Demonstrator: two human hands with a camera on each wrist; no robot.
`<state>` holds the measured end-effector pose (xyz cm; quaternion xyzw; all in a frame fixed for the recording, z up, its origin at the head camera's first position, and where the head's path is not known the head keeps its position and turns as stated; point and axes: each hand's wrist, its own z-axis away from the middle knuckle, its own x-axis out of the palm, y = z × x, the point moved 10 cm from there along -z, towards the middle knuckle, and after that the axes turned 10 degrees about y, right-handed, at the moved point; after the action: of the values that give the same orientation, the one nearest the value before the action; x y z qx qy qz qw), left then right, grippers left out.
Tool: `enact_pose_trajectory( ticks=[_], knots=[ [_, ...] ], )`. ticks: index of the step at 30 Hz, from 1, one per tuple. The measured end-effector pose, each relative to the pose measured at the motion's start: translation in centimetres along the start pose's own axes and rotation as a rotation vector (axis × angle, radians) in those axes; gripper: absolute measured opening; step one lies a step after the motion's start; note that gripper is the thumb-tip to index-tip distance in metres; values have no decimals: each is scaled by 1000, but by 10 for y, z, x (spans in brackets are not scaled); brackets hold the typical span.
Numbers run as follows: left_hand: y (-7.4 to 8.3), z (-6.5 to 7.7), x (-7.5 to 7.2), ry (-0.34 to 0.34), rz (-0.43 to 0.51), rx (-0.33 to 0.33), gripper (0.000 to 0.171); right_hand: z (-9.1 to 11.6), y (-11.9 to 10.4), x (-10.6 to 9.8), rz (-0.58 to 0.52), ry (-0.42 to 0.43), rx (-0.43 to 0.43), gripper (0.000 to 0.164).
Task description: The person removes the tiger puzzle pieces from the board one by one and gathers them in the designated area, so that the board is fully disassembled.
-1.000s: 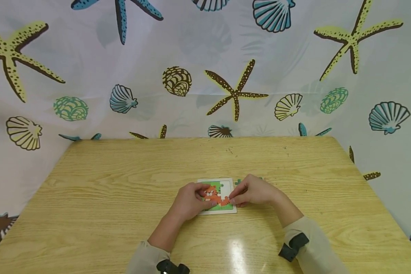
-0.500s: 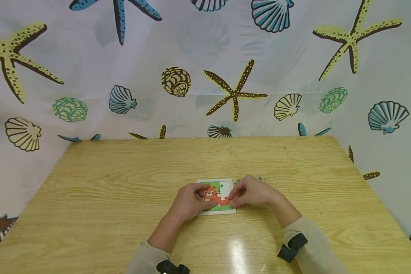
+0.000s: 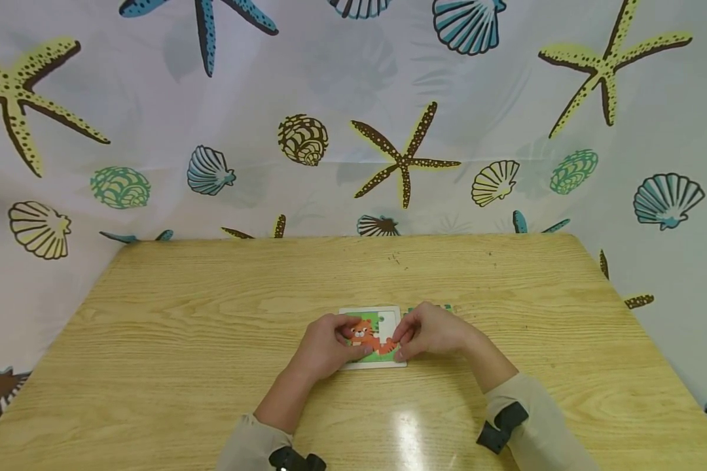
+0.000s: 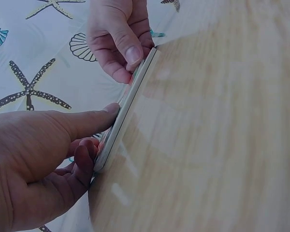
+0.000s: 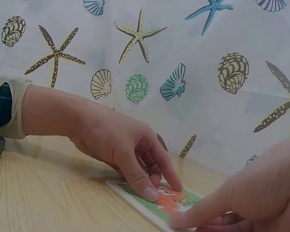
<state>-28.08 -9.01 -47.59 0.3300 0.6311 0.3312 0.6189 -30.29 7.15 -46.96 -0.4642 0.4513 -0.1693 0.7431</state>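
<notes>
A jigsaw puzzle [image 3: 377, 366] with an orange tiger on green lies flat in its white-rimmed tray on the table. Its upper right part shows bare white. My left hand [image 3: 323, 348] holds the tray's left side, thumb and forefinger over the picture. At the right side my right hand [image 3: 438, 332] has thumb and forefinger at the piece with the tiger's striped rear [image 3: 385, 347], which lies in the lower right of the picture. In the left wrist view the tray's edge [image 4: 125, 108] runs between both hands. Part of the picture [image 5: 170, 198] shows between them in the right wrist view.
Loose green puzzle pieces [image 3: 448, 307] lie just behind my right hand, mostly hidden by it. The wooden table [image 3: 212, 294] reaches back to a white cloth [image 3: 259, 85] printed with shells and starfish.
My right thumb has slid slightly down along the tray's right side, and the right hand has shifted a little. My left hand and the tray stay in place.
</notes>
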Motion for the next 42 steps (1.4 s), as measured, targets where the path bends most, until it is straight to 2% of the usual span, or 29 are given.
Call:
enact_pose_trajectory(
  ticks=[7,15,25,33,42],
  knots=[
    [2,1,-1,4,15,-5,51,0,-1,0,63,37,21,20],
    [2,1,-1,1,19,-6,51,1,-6,0,64,50,21,21],
    [1,2,-1,-1,16,-7,52,1,-3,3,-41,23,42,17],
    [0,0,0,1,16,-1,51,3,-3,8,-145,-67,53,9],
    [0,0,0,-2,21,-9,53,3,-2,5,-243,-56,72,10]
  ],
)
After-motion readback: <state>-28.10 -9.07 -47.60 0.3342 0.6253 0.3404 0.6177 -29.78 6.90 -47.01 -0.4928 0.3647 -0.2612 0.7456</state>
